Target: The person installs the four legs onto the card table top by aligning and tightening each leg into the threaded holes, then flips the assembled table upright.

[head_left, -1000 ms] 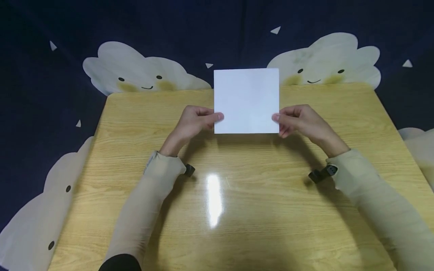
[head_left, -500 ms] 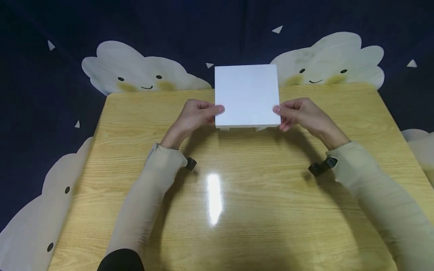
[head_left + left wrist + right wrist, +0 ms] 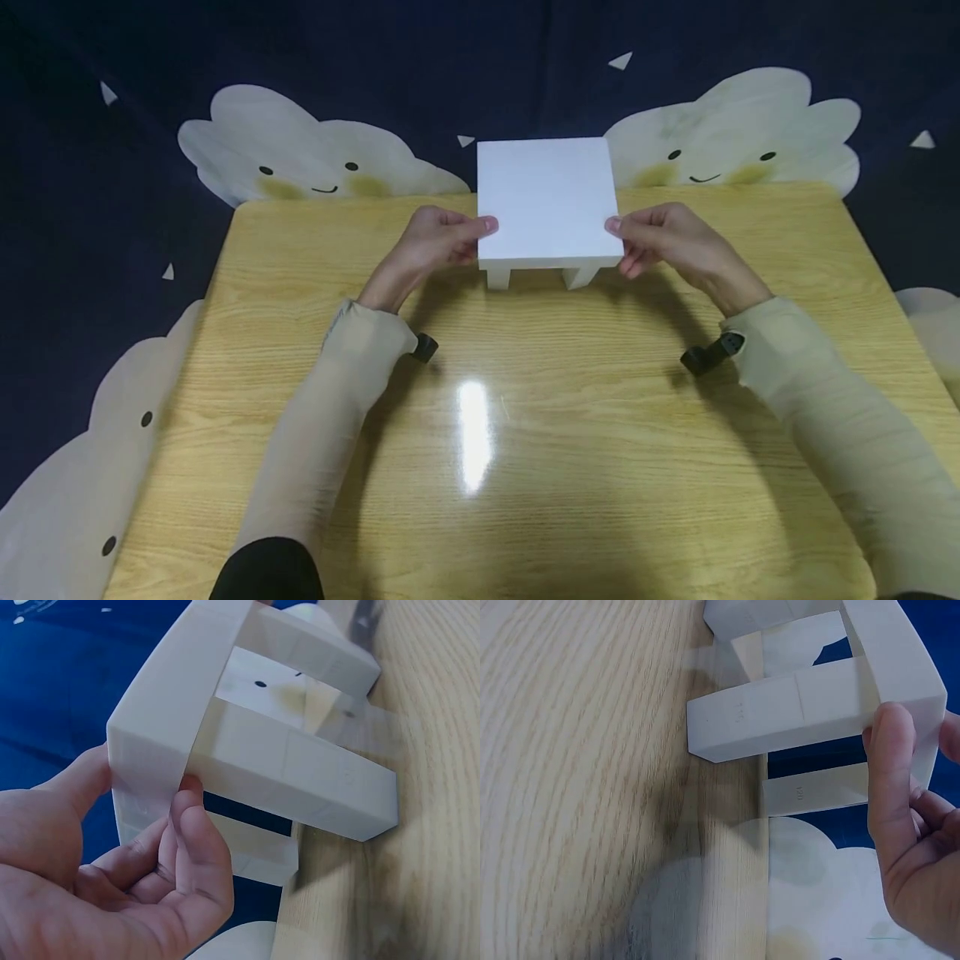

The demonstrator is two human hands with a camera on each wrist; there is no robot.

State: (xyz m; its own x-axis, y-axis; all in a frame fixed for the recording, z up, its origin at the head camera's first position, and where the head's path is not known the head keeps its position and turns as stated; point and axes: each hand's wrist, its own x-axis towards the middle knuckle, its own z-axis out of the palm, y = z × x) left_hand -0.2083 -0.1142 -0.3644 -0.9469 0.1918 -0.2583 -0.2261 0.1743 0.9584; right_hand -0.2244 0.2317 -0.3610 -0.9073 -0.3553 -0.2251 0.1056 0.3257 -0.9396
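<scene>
A small white table (image 3: 549,200) with a flat square top and stubby legs (image 3: 300,769) is held near the far edge of the wooden tabletop. My left hand (image 3: 438,242) pinches its left edge, thumb on top and fingers curled beneath, as the left wrist view shows. On the opposite edge my right hand (image 3: 671,246) has the same kind of pinch. Its fingertip (image 3: 894,724) lies by the base of a leg in the right wrist view. The legs point down and appear to hang slightly above the wood; the head view hides the rear ones.
The wooden tabletop (image 3: 555,433) spreads out below both arms, with a bright light reflection in the middle. Behind its far edge hangs a dark blue cloth (image 3: 375,50) printed with smiling clouds (image 3: 315,150). Dark wrist cameras (image 3: 712,354) sit at both cuffs.
Both hands have moved a little farther away with the small white table. Its top has tipped from facing me towards level, so the front legs have come into view.
</scene>
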